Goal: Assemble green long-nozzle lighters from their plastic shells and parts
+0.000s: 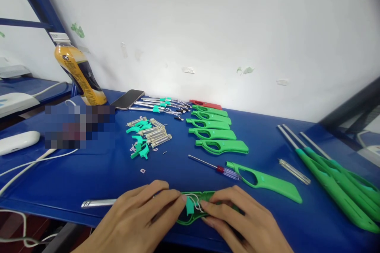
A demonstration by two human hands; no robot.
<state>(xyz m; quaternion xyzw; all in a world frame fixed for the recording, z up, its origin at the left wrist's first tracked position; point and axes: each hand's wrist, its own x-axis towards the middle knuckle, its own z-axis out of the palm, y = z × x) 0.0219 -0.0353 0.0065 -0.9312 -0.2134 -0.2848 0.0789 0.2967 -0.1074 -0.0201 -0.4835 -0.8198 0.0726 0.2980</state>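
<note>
At the table's front edge, an open green lighter shell half (pixel 207 196) lies between my hands. My left hand (pixel 145 211) is closed on its left part, with fingertips beside a teal trigger (pixel 190 206). A metal lighter tube (pixel 98 203) sticks out leftward from under that hand. White wires (pixel 194 198) loop inside the shell. My right hand (pixel 242 219) grips the shell's right part, thumb and forefinger pressed near the wires; what lies under these fingers is hidden. Just beyond are a screwdriver (pixel 227 172) with a clear handle and a green matching shell half (pixel 270 183).
Several green shell halves (pixel 225 146) and a red one (pixel 208 104) form a column. Metal tubes with wires (pixel 148 104), teal triggers (pixel 139 150) and clear fuel tanks (pixel 158 136) lie left. Closed lighters (pixel 332 189) lie right. A phone (pixel 129 99) and bottle (pixel 78 71) stand behind.
</note>
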